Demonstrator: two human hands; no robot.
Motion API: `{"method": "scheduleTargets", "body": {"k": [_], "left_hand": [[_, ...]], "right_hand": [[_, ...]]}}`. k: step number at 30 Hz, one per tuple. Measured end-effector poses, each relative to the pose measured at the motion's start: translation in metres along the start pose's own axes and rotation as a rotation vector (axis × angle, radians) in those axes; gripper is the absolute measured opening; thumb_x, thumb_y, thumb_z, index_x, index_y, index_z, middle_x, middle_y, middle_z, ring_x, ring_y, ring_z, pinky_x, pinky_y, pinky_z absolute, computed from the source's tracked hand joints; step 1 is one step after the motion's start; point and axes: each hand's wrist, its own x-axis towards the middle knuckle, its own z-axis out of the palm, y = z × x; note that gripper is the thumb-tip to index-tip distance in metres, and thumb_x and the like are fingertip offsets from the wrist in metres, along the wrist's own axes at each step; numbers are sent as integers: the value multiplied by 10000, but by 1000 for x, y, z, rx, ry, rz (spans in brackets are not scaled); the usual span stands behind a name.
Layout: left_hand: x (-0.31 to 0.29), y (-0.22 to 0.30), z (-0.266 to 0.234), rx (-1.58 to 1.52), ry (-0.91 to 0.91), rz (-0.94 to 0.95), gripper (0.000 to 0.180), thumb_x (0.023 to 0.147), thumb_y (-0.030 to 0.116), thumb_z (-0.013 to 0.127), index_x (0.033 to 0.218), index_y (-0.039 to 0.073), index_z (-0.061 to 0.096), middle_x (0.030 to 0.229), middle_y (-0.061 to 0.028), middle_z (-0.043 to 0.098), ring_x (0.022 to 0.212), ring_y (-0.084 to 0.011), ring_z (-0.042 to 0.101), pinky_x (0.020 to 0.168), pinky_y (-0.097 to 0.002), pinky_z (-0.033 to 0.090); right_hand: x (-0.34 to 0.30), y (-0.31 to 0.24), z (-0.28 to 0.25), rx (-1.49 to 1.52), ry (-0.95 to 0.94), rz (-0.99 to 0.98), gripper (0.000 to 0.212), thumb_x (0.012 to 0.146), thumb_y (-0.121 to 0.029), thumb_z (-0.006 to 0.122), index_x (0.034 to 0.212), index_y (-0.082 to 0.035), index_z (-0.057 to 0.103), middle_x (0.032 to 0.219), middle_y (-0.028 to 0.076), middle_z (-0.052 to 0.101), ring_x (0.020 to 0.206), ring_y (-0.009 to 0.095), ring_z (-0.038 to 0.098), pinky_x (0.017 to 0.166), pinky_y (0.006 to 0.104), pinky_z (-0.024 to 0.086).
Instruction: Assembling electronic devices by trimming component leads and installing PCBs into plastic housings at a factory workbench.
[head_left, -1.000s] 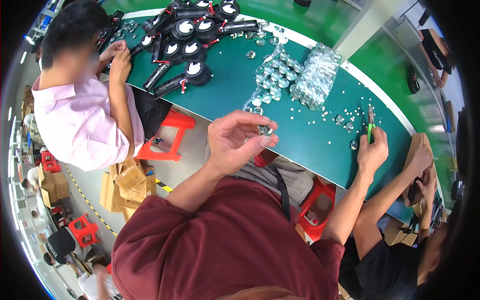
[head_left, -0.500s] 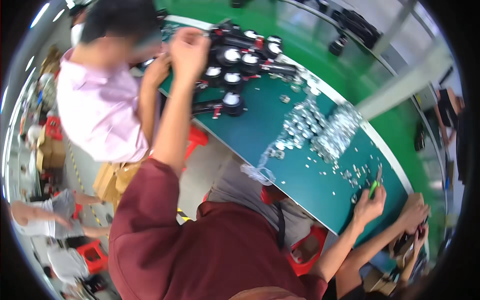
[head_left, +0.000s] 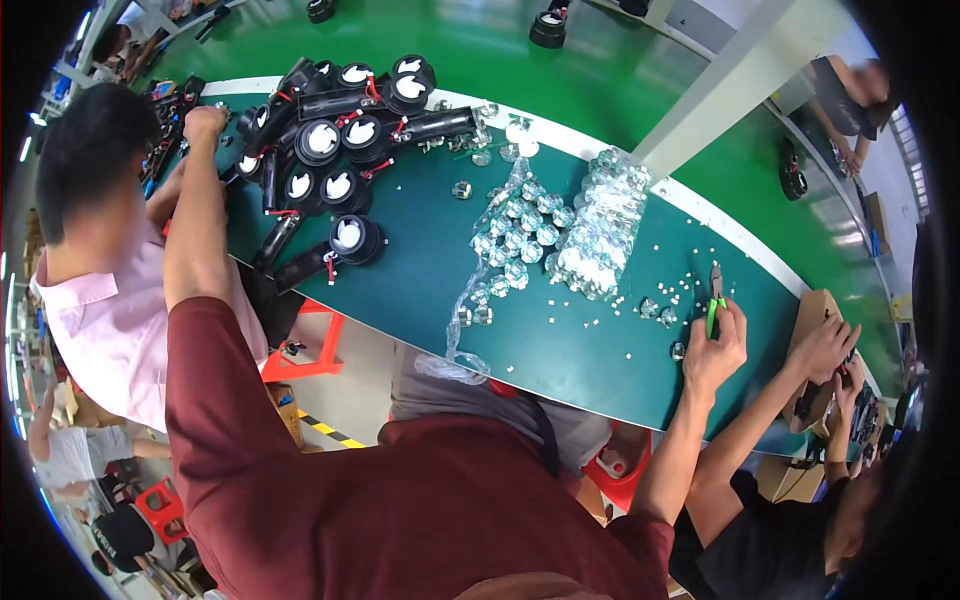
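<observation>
My left arm stretches to the far left end of the green table. My left hand (head_left: 206, 125) is closed there beside a co-worker in pink, next to the pile of black cylindrical parts (head_left: 318, 142) with white round faces and red wires. Whatever its fingers hold, if anything, is hidden. On the right, my right hand (head_left: 718, 348) grips green-handled cutting pliers (head_left: 716, 284), jaws pointing away from me. Small clear round parts (head_left: 648, 308) and white bits lie close by. Further left are more clear parts (head_left: 522, 228) in loose plastic film and a bubbly clear pack (head_left: 605, 225).
Co-workers sit close on both sides: a person in pink (head_left: 95, 310) at left and one in black (head_left: 770, 540) at right, whose hands are over a cardboard box (head_left: 815, 310). A pale post (head_left: 725, 95) rises behind the table (head_left: 420, 270). A red stool (head_left: 310, 350) stands below.
The view has swung left, so the table's left end shows more. My left hand has moved from above the black parts to beyond their left side. My right hand keeps the pliers.
</observation>
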Motion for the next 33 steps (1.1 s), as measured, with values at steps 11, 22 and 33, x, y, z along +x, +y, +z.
{"method": "scheduleTargets", "body": {"k": [11, 22, 33], "left_hand": [[-265, 183, -142, -660, 152, 1067, 346, 866, 217, 690, 1192, 100, 682, 1069, -151, 715, 947, -284, 698, 864, -394, 543], [-325, 267, -42, 80, -565, 1288, 885, 739, 565, 795, 1463, 172, 470, 1283, -230, 604, 1232, -402, 569, 997, -504, 488], [-371, 250, -59, -271, -464, 1357, 740, 672, 157, 790, 1309, 26, 437, 945, -206, 692, 970, -399, 681, 828, -508, 539]], "right_hand": [[0, -1, -3, -24, -17, -31, 209, 724, -24, 687, 933, -14, 693, 1101, 130, 698, 881, 351, 676, 747, 434, 549], [7, -5, 0, 97, -41, -67, 238, 733, -16, 668, 970, -1, 692, 1089, 167, 689, 910, 383, 668, 796, 440, 544], [5, 1, -3, 55, -28, -87, 251, 738, 3, 635, 983, 8, 687, 1096, 169, 691, 924, 385, 673, 786, 444, 544]]}}
